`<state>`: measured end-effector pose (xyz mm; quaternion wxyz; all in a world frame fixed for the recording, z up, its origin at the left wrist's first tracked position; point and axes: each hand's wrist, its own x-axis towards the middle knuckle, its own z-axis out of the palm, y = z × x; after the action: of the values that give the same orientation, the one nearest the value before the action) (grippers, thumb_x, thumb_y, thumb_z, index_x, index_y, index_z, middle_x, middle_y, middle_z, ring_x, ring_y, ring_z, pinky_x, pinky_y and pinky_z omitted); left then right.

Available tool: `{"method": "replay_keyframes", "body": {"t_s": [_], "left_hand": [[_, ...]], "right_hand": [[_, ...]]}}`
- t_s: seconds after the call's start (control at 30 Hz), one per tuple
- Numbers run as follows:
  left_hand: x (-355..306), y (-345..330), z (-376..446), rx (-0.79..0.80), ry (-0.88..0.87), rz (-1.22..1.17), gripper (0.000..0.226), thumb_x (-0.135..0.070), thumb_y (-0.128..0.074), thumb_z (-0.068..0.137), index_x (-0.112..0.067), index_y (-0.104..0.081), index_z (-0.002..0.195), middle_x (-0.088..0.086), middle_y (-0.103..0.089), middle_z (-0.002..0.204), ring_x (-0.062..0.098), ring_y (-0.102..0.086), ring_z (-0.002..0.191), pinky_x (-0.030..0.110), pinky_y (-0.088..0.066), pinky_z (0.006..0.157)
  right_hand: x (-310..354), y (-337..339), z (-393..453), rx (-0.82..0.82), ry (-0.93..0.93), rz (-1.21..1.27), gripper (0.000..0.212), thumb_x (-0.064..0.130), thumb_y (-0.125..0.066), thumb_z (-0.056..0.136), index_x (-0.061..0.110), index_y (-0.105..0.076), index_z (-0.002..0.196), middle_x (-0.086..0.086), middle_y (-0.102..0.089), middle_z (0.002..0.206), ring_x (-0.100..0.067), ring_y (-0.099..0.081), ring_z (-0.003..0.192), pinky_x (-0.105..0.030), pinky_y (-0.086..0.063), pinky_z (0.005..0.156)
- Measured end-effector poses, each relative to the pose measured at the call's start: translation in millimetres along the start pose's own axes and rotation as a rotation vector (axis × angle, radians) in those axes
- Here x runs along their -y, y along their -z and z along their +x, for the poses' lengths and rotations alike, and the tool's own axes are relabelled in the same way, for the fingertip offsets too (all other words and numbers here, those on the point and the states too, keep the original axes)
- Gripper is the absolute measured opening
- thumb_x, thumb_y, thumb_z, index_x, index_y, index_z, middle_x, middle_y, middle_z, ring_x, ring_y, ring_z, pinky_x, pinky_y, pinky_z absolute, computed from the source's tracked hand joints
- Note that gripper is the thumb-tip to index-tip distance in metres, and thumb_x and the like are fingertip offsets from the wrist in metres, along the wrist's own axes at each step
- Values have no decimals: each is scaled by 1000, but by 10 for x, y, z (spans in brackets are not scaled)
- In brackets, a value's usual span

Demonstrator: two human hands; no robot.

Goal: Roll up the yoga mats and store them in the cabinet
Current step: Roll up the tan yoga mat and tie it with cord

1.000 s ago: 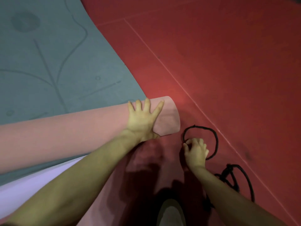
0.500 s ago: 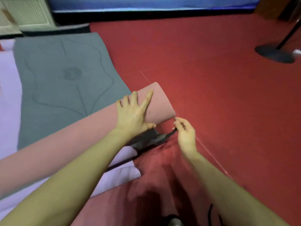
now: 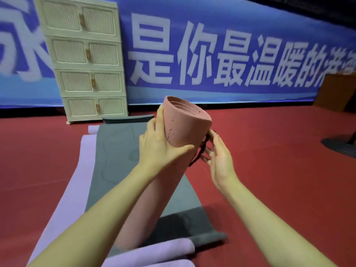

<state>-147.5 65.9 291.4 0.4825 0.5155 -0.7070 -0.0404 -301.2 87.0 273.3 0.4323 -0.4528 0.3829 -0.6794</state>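
Note:
A rolled pink yoga mat (image 3: 185,124) stands tilted up from the floor, its spiral end facing the camera. My left hand (image 3: 159,145) grips the roll near its top from the left. My right hand (image 3: 217,155) is at the roll's right side and holds a black cord (image 3: 200,151) against it. A grey mat (image 3: 115,160) lies flat beneath, on top of a lilac mat (image 3: 77,182) whose near end curls. The cream cabinet (image 3: 84,60) stands at the back left with all its doors closed.
Red floor surrounds the mats. A blue banner (image 3: 212,54) with white characters runs along the back wall. A round dark stand base (image 3: 341,145) sits at the right edge, and a brown wooden box (image 3: 335,93) stands at the back right.
The pink roll was lying on the floor under my left palm; it is now lifted upright. My right hand took the black cord from the floor and brought it to the roll. The view rose.

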Motion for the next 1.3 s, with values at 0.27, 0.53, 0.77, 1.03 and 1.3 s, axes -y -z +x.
{"method": "replay_keyframes", "body": {"t_s": [0.27,0.53,0.77,1.03,1.3], "left_hand": [[-165,316,-1,-60,83,-179,133,-58,-83,48,-47,8,145,-3,-24,149,32,-47,125,47,-39,102],[-75,356,-16,-51,-214,-218,70,-64,-56,74,-26,-44,131,-4,-15,157,10,-24,142,44,-31,111],[-125,337,145,-141,-249,-207,50,-53,-42,87,-15,-71,102,-4,-57,133,11,-48,125,37,-39,103],[-74,169,295,-103,-154,-235,58,-60,-42,81,-21,-64,117,-8,-48,140,10,-43,127,23,-34,101],[-138,-17,478,-66,-96,-441,28,-50,-52,84,-28,-63,99,-5,-48,130,-4,-43,121,5,-29,98]], "right_hand": [[477,-188,-19,96,46,-59,30,29,-35,101,30,-61,116,7,-65,118,-16,-56,105,-41,-42,92],[452,-120,-125,98,-4,-115,32,39,-32,101,35,-61,114,6,-62,125,-14,-60,103,-39,-44,94],[652,-295,-8,2,367,-350,27,28,-51,97,25,-61,122,13,-63,119,1,-54,115,-17,-41,97],[330,-262,213,-143,570,-600,44,49,-46,85,22,-69,111,12,-61,117,6,-56,91,-23,-46,81],[377,-191,444,-26,497,-421,34,33,-47,91,16,-66,114,2,-62,122,2,-52,116,-12,-37,97]]}}
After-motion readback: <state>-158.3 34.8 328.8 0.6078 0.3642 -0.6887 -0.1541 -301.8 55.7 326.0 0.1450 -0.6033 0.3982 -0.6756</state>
